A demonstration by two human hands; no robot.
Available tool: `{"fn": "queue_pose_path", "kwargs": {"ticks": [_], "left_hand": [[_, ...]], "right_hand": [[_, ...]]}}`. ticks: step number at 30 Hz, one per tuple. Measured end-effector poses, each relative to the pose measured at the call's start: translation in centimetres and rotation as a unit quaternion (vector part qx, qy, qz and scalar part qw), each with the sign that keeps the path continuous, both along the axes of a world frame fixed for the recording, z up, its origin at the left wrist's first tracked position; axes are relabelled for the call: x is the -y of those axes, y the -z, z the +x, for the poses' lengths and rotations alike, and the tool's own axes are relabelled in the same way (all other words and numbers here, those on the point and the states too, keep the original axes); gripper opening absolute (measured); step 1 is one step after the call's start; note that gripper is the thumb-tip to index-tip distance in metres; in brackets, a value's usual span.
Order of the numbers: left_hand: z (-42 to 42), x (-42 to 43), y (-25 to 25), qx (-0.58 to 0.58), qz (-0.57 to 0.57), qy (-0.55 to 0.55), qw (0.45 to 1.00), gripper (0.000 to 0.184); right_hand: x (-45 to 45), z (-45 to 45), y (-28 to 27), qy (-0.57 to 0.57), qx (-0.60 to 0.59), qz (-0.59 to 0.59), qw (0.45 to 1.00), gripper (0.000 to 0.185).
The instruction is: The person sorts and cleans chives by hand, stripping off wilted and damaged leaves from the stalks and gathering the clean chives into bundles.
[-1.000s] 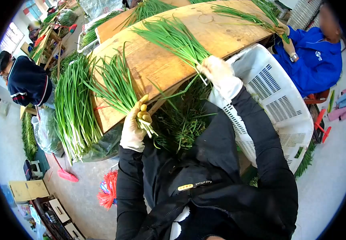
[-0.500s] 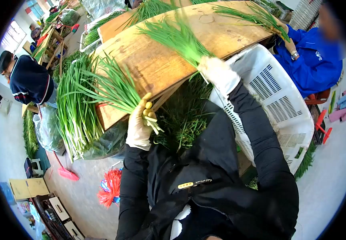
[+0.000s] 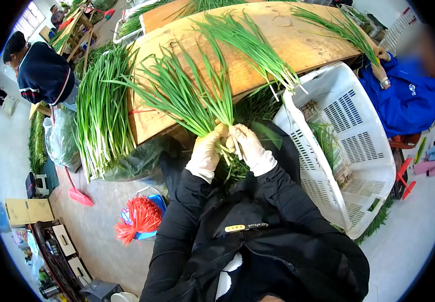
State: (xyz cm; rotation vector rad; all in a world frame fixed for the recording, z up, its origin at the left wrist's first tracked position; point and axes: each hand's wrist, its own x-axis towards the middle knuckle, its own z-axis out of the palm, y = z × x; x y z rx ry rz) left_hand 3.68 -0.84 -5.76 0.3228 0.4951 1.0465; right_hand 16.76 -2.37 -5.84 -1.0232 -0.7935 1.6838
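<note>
My gloved left hand [image 3: 207, 149] is closed round the white ends of a bunch of green stalks [image 3: 179, 103], whose leaves fan out over the wooden table. Right beside it, my gloved right hand [image 3: 247, 143] pinches a smaller bunch of stalks [image 3: 218, 88], and the two hands nearly touch. Another loose bunch [image 3: 260, 48] lies on the table [image 3: 172, 48], its pale ends over the front edge. On the table's left end a large pile of stalks [image 3: 104, 105] hangs down.
A white perforated crate [image 3: 348, 108] stands at the right. Beyond it sits a person in blue [image 3: 404, 95], hands on other stalks. Another person [image 3: 44, 73] is at the far left. Red strands [image 3: 144, 219] and a pink dustpan [image 3: 80, 196] are at lower left.
My right hand has left the bunch on the table and come down and left to my left hand, now with a smaller bunch. My left hand has moved right with its stalks.
</note>
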Motion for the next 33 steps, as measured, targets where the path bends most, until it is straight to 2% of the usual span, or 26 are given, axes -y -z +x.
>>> {"fn": "queue_pose_path", "kwargs": {"ticks": [1,3,4,5,6,7,9,10,11,12,13,14,15,17,19,21,22,23,25,27,28,29,31,33], "left_hand": [[0.0,-0.1,0.7,-0.025,-0.006,-0.040,0.999,0.030],[0.0,-0.4,0.7,-0.051,-0.014,-0.079,0.995,0.029],[-0.1,-0.5,0.7,-0.071,-0.018,-0.068,0.995,0.029],[-0.1,-0.5,0.4,-0.091,-0.022,-0.057,0.994,0.029],[-0.3,-0.5,0.1,-0.117,-0.024,-0.055,0.991,0.028],[0.0,-0.5,-0.2,-0.123,-0.023,-0.099,0.987,0.027],[-1.1,-0.8,-0.3,-0.152,-0.005,-0.097,0.984,0.028],[-2.2,-1.1,-0.2,-0.158,0.015,-0.077,0.984,0.027],[-3.2,-1.1,-0.5,-0.179,0.025,-0.073,0.981,0.030],[-4.3,-1.3,-0.7,-0.148,0.013,-0.054,0.987,0.031],[-5.4,-1.4,-0.9,-0.116,0.002,-0.034,0.993,0.033],[-6.4,-1.5,-1.4,-0.108,-0.013,-0.024,0.994,0.034],[-7.1,-1.5,-1.6,-0.099,-0.029,-0.015,0.995,0.035],[-7.6,-1.5,-1.9,-0.067,-0.038,-0.021,0.997,0.030],[-7.7,-1.3,-3.0,-0.091,-0.043,-0.039,0.994,0.028],[-7.6,-1.2,-4.0,-0.098,-0.031,-0.046,0.994,0.027],[-8.0,-1.3,-4.3,-0.097,-0.026,-0.035,0.994,0.028],[-8.4,-1.4,-4.5,-0.097,-0.021,-0.025,0.995,0.029],[-8.3,-0.9,-6.7,-0.120,0.057,-0.040,0.990,0.032],[-8.8,-1.3,-7.4,-0.099,0.050,-0.040,0.993,0.033],[-8.7,-1.3,-7.6,-0.134,0.053,-0.074,0.987,0.034],[-8.7,-1.2,-7.7,-0.134,0.057,-0.075,0.986,0.034],[-8.6,-0.7,-7.6,-0.129,0.104,-0.044,0.985,0.034],[-8.1,-0.6,-5.9,-0.152,0.058,-0.031,0.986,0.032]], "right_hand": [[0.0,0.1,0.2,-0.001,0.001,-0.003,1.000,0.026],[-0.2,0.0,-0.3,-0.025,0.085,0.094,0.992,0.024],[0.0,-0.3,-0.5,-0.023,0.217,0.156,0.963,0.023],[-0.1,-0.4,-0.3,0.020,0.342,0.305,0.888,0.021],[0.0,-0.2,-0.2,0.028,0.434,0.370,0.821,0.019],[0.1,0.2,-0.3,0.036,0.518,0.430,0.739,0.018],[0.9,1.0,-1.7,0.021,0.495,0.464,0.734,0.018],[0.4,1.7,-2.7,0.104,0.441,0.525,0.720,0.020],[-0.2,3.3,-2.8,0.156,0.439,0.496,0.733,0.019],[-1.4,5.8,-0.5,0.155,0.402,0.424,0.797,0.018],[-1.1,7.1,-1.6,0.133,0.411,0.219,0.875,0.021],[-1.9,8.2,-1.0,0.114,0.476,0.211,0.846,0.025],[-2.8,9.4,0.8,0.043,0.453,0.139,0.879,0.027],[-4.5,9.3,6.5,-0.003,0.345,0.080,0.935,0.038],[-3.2,6.6,8.6,-0.103,0.426,0.022,0.899,0.052],[-1.2,3.4,10.7,-0.274,0.485,0.034,0.830,0.057],[-0.5,1.6,11.0,-0.370,0.490,-0.006,0.789,0.047],[0.4,0.4,11.2,-0.461,0.491,-0.046,0.738,0.040],[4.2,-0.6,14.5,-0.484,0.666,0.054,0.565,0.025],[5.5,0.3,13.5,-0.586,0.679,0.067,0.438,0.021],[5.5,0.5,12.7,-0.572,0.697,0.042,0.431,0.021],[5.4,1.6,12.4,-0.531,0.678,0.054,0.504,0.021],[3.7,1.9,10.1,-0.491,0.708,-0.006,0.508,0.027],[2.4,3.6,5.0,-0.436,0.731,0.067,0.520,0.039]]}}
